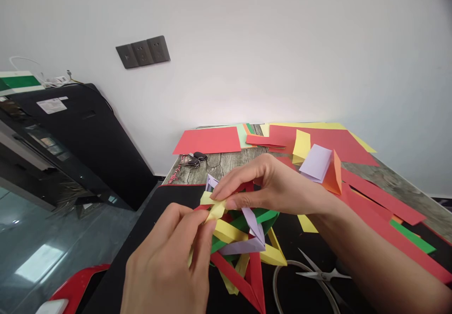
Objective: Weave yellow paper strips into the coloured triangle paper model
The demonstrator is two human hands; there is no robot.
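Note:
My left hand (pixel 173 253) pinches a folded yellow paper strip (pixel 216 210) between thumb and fingers. From the other side, my right hand (pixel 261 187) grips the same strip with its thumb and fingertips. The strip belongs to an interlocked paper model (pixel 243 245) of folded red, green, yellow and lavender strips. Pointed corners of the model stick out to the right and below, and part of it is hidden behind my hands. Beneath it lies a black mat (pixel 144 238).
Open scissors (pixel 319 272) and a pale ring (pixel 277 285) lie below my right forearm. Red sheets (pixel 212 140), a folded lavender paper (pixel 317 162), an orange piece (pixel 332 175) and keys (pixel 197 157) are on the wooden table (pixel 226 163). A black cabinet (pixel 77 135) stands left.

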